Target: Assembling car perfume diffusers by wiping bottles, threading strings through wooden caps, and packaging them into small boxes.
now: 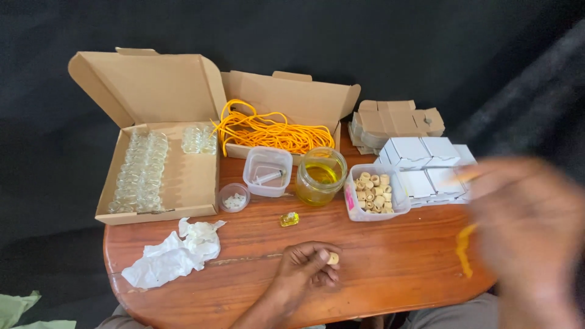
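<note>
My left hand rests on the wooden table near its front edge, fingers pinched on a small cork stopper. My right hand is raised at the right, heavily blurred, with a strand of yellow cord at it; whether it grips the cord cannot be told. A tiny glass bottle of yellow liquid lies on the table just beyond my left hand. Behind it stands a glass jar of yellow liquid, and beside that a clear tub of corks.
An open cardboard box of small glass bottles stands at the left, another with yellow cord behind. A clear tub with a syringe, a small round cup, crumpled tissue, white boxes and flat cardboard lie around.
</note>
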